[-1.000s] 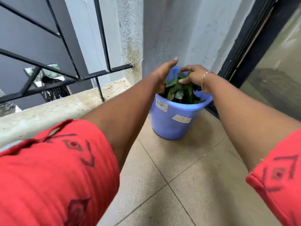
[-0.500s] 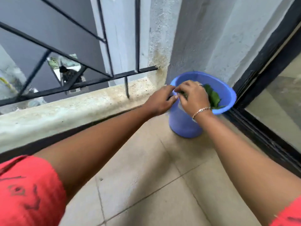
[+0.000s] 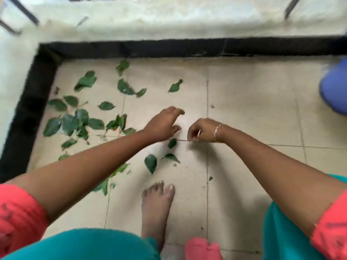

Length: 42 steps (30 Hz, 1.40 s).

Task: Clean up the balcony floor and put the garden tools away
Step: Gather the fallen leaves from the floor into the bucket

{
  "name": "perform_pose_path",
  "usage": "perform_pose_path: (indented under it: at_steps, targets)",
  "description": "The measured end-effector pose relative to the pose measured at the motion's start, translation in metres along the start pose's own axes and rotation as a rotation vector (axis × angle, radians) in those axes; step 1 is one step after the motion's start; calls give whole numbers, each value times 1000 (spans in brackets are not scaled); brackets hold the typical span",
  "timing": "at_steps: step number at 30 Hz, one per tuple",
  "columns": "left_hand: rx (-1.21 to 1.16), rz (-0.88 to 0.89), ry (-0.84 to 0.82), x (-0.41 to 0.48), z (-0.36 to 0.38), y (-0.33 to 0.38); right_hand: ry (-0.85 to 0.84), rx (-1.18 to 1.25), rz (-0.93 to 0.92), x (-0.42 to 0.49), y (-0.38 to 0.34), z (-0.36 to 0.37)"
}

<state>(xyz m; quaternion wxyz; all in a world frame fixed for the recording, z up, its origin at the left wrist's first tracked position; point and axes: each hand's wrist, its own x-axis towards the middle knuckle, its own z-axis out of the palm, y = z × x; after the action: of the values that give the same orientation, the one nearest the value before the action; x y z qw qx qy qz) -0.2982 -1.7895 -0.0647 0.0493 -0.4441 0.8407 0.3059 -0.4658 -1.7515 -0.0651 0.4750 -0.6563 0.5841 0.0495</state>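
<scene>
Leaves (image 3: pixel 69 124) lay scattered over the balcony floor (image 3: pixel 244 119), thickest toward its far left corner along the black skirting (image 3: pixel 28 102), with a few just ahead of the person's bare foot (image 3: pixel 156 207). The left hand (image 3: pixel 163 124) reached low, fingers relaxed and holding nothing. The right hand (image 3: pixel 201 131) was curled beside it; whether it pinched anything could not be told. A blue bucket (image 3: pixel 336 87) stood at the floor's far right edge, well apart from the leaves. Most of the gathering appeared undone, and no garden tools were in view. Bare tile on the right left room to move.
</scene>
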Motion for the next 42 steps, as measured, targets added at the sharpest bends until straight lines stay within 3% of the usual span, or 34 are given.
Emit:
perform_pose_path:
  at_steps: [3,5,6,8,10,12,14,17,18,20,23,25,27,30,31,32,34,35,37,40,42]
  targets:
    - [16,-137,34,-40,27,-31,-335,-218,-14,16,-21,34]
    - [19,-230,-68,-63,38,-42,-472,-349,-38,26,-29,55]
    - [-3,-238,-153,-72,45,-47,-454,-394,-72,32,-32,63]
    - [-57,-226,-253,-85,54,-54,-258,-365,-194,41,-37,67]
    - [-140,-214,-146,-92,58,-59,-39,-189,-246,45,-41,57]
    - [-184,-238,53,-94,55,-59,-41,-214,-243,40,-39,40]
    - [-203,-256,168,-95,51,-57,-341,-404,-118,27,-29,34]
    - [-195,-186,177,-101,58,-54,-1064,-656,228,5,-4,56]
    - [-204,-165,177,-104,63,-52,-1182,-693,276,1,4,66]
    - [-218,-161,171,-109,72,-50,-1080,-568,233,-1,14,74]
    - [-272,-215,189,-114,81,-54,-413,-87,-6,17,6,57]
    - [-312,-247,208,-121,84,-57,-200,119,-113,28,-8,42]
    - [-328,-280,225,-128,84,-60,-265,187,-106,35,-14,43]
    - [-340,-368,283,-140,87,-67,-577,-30,-1,42,-19,70]
    - [-351,-401,314,-144,89,-69,-580,-61,-8,46,-22,79]
    - [-364,-438,351,-148,91,-71,-496,-18,-37,51,-27,86]
    - [-378,-526,456,-156,96,-76,-169,205,-116,66,-43,89]
    - [-383,-582,521,-161,98,-78,-113,329,-140,71,-54,89]
    - [-403,-721,644,-170,100,-81,-242,456,-148,78,-73,96]
    - [-444,-937,796,-184,102,-88,-583,299,-127,79,-98,129]
    - [-486,-1032,878,-190,101,-95,-606,352,-114,77,-117,152]
